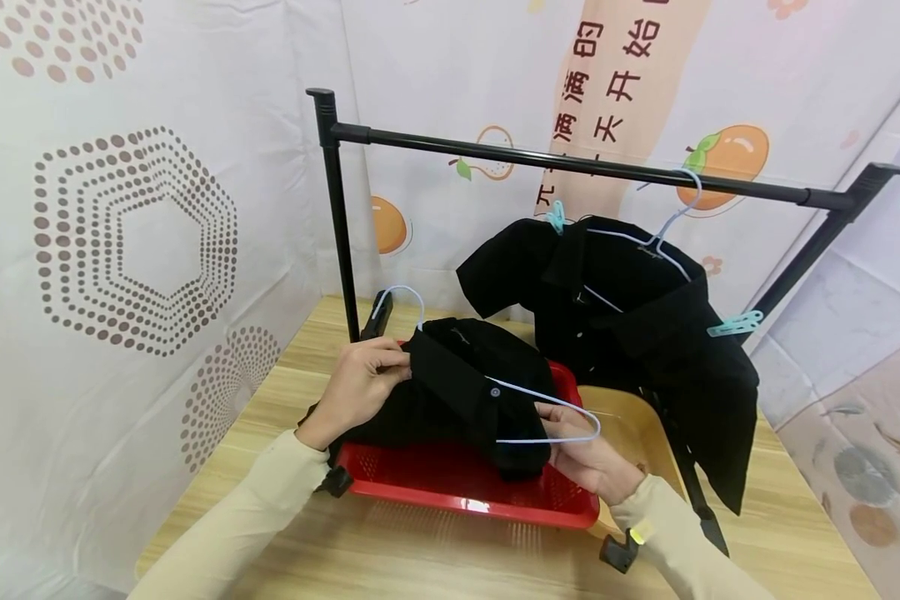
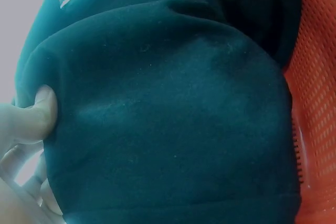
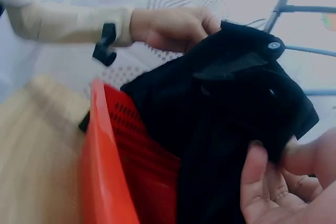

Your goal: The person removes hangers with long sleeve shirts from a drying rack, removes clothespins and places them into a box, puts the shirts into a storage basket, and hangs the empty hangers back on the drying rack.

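Observation:
A black collared shirt (image 1: 450,375) lies bunched over a red basket (image 1: 465,502), with a light blue hanger (image 1: 547,396) partly inside it. The hanger's hook stands up behind the collar; its right end sticks out bare past the button front. My left hand (image 1: 360,385) pinches the shirt at the left shoulder, and in the left wrist view its thumb (image 2: 43,109) presses on the cloth. On the other side my right hand (image 1: 585,450) grips the shirt's right front edge just under the bare hanger end. Fingers (image 3: 257,177) of that hand hold the dark cloth in the right wrist view.
A black rack (image 1: 495,152) spans the table (image 1: 270,500). From its bar hangs another black shirt (image 1: 645,333) on a light blue hanger, with teal clothespins (image 1: 735,323) at its shoulders. A yellow-brown tray (image 1: 637,425) sits behind and right of the red basket.

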Motion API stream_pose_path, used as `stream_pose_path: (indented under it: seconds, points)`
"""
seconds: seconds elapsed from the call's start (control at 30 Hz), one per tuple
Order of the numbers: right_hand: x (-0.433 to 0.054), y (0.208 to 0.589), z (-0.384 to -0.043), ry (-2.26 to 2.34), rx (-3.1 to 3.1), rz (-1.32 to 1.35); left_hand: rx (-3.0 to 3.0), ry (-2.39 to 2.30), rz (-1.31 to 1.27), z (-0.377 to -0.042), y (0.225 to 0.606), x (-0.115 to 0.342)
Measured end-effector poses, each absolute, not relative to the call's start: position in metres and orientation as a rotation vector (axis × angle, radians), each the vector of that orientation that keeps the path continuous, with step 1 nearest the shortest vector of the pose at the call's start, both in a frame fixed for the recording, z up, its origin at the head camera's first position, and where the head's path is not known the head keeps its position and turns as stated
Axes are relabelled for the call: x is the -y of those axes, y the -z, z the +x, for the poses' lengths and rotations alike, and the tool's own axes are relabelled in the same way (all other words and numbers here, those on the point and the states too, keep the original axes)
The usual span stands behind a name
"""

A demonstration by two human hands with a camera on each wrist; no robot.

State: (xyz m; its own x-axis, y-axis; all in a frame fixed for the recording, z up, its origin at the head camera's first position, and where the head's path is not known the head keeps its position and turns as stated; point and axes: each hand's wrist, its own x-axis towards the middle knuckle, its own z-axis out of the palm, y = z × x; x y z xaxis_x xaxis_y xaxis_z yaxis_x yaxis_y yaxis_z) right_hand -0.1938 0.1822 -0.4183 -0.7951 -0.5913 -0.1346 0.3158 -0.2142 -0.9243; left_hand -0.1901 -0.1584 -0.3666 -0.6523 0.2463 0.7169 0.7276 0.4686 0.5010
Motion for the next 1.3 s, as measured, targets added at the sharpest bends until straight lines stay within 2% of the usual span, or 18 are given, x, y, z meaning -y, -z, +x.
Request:
stream_pose_path:
  seconds: [0.43,0.6,0.8,0.9,1.03,1.3]
  points:
    - [-0.206,0.407,-0.198,1.772,-2.264,-0.407,2.178,1.069,-0.77,-0.19,0.369,0.165]
    - [-0.222,0.391,-0.196,1.595,-2.586,-0.645,2.184,1.035,-0.775,-0.189,0.369,0.165]
    - [-0.223,0.38,-0.192,1.059,-3.056,-1.255,2.184,1.02,-0.774,-0.188,0.37,0.163]
    - [-0.218,0.376,-0.192,0.821,-3.152,-1.456,2.189,1.01,-0.773,-0.188,0.37,0.163]
    - [-0.213,0.375,-0.191,0.68,-3.168,-1.506,2.186,0.993,-0.779,-0.187,0.37,0.163]
    - [-0.211,0.379,-0.191,0.743,-3.089,-1.508,2.179,0.982,-0.807,-0.187,0.371,0.163]
